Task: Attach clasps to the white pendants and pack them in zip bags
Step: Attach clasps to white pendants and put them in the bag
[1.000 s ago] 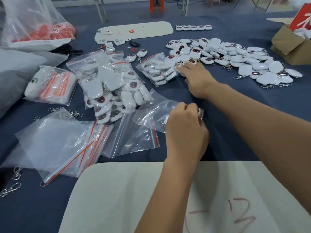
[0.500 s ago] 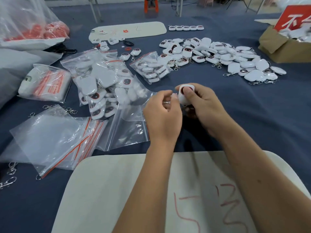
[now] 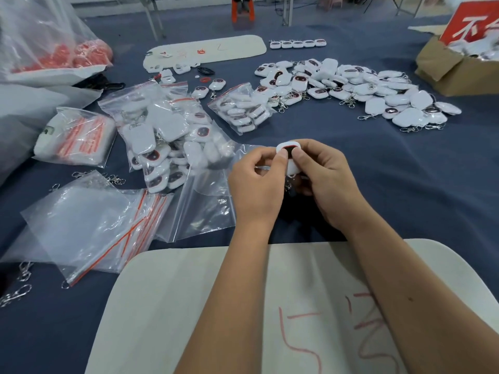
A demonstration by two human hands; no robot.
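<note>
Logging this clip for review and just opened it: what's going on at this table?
A person is packing white pendants. Both hands hold one white pendant up over the blue tablecloth: the right hand pinches it, and the left hand touches it while pinching the mouth of a clear zip bag. The pendant is not yet inside. Loose pendants and filled bags lie beyond.

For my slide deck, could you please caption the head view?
Both hands, left hand and right hand, hold a white pendant above an empty zip bag.

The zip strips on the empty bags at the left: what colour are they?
Red-orange, on the clear empty zip bags; the head view shows it, the only one.
</note>
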